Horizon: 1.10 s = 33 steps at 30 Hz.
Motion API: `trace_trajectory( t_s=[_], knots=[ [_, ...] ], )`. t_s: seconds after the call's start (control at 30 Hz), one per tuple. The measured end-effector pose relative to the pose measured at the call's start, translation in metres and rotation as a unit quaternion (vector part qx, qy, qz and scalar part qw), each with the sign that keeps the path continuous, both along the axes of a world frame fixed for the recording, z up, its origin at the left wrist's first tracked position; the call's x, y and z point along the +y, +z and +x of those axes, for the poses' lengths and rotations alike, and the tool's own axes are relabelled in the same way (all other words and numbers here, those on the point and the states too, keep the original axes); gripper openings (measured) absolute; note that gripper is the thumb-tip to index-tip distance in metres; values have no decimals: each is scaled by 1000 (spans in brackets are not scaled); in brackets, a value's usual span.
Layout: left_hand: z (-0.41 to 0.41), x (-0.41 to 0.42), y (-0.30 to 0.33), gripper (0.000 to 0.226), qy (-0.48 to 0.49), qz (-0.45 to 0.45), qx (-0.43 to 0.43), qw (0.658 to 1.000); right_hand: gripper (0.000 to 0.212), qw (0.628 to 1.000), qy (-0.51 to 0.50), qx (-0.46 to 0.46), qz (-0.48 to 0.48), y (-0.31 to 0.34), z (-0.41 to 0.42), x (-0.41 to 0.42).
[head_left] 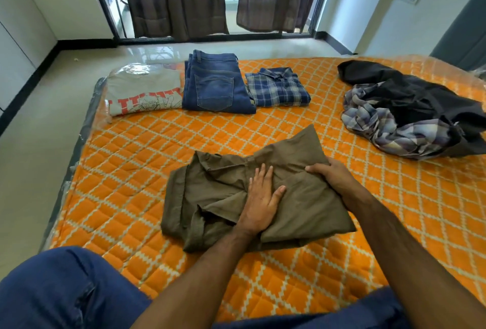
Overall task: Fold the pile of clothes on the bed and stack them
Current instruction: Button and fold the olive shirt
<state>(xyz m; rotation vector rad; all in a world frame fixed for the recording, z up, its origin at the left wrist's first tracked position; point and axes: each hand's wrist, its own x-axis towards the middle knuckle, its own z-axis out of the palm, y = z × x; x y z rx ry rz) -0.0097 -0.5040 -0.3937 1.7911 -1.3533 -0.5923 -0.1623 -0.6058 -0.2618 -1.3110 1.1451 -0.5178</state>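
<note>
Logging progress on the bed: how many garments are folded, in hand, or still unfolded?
Folded: 3, the grey printed T-shirt, blue jeans, blue plaid shirt
Being folded: 1, the olive shirt
Unfolded pile: 2 that I can make out, the black garment and the pale plaid garment
Total: 6

Right hand [332, 176]: fingertips tucked under the fold of the olive-brown cotton shirt [218, 197], out of sight. Crumpled black garment [420, 100]: cut by the right edge, and overlying part of the rumpled grey-checked cloth [389, 126]. Folded grey printed T-shirt [143, 92]: red lettering partly folded under, unreadable. Orange quilted mattress [157, 150]: near edge concealed behind blue-trousered knees [60, 292].
</note>
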Motion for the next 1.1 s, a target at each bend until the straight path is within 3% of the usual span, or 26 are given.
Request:
trace_trajectory(
  t_s=[0.13,0.23,0.33,0.4,0.5,0.63,0.7,0.83,0.9,0.97,1.03,1.1],
  knots=[
    [-58,-16,14,60,48,-33,168,984,13,1000,24,8,-16,41,-20,5],
    [-67,-22,9,53,67,-46,294,952,18,996,68,38,-44,56,-5,14],
    [-44,-23,9,33,82,-21,457,885,25,984,111,98,-102,55,35,28],
    [-22,0,55,23,119,-3,537,835,41,967,141,146,-151,50,71,40],
    [31,30,73,38,142,22,575,806,65,931,197,244,-185,43,123,66],
    [106,55,78,80,133,-7,644,754,62,909,210,307,-188,18,172,101],
    [126,63,75,76,140,14,621,772,65,911,225,304,-165,0,183,115],
    [142,78,50,46,132,97,503,849,70,933,240,236,-130,-23,168,121],
    [145,81,34,40,194,108,418,881,68,909,196,286,-229,-36,145,118],
    [138,81,31,44,230,114,338,905,75,862,174,357,-315,-52,119,125],
    [131,81,34,52,217,119,246,937,87,844,194,389,-315,-72,106,133],
    [127,78,35,62,210,97,87,969,92,827,201,416,-320,-93,103,138]
  ],
)
